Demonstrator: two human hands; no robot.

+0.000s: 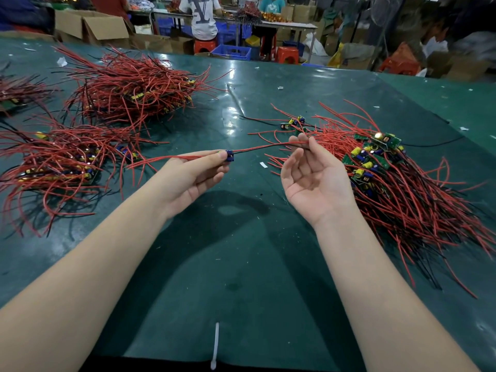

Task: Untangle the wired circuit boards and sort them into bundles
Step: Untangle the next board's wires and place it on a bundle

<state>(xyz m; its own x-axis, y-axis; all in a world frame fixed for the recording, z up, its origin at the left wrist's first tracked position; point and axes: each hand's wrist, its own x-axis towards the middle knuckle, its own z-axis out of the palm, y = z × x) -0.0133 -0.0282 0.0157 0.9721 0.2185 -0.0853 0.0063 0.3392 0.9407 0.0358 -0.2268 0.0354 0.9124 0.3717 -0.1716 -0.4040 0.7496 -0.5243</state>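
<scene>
My left hand (196, 174) pinches a small circuit board (229, 156) with a blue part, held above the green table (241, 251). Red and black wires (268, 146) run from this board to my right hand (314, 175), which pinches their far end between thumb and fingertip, palm up. More red wires trail left from the board. A tangled pile of wired boards (397, 189) lies right of my right hand. Two bundles of wired boards lie at the left: a near bundle (59, 165) and a far bundle (128, 89).
A white cable tie (215, 345) lies near the table's front edge. A few loose boards (294, 123) sit beyond my right hand. Another bundle (16, 95) lies at the far left edge. People, cardboard boxes and red stools stand beyond the table.
</scene>
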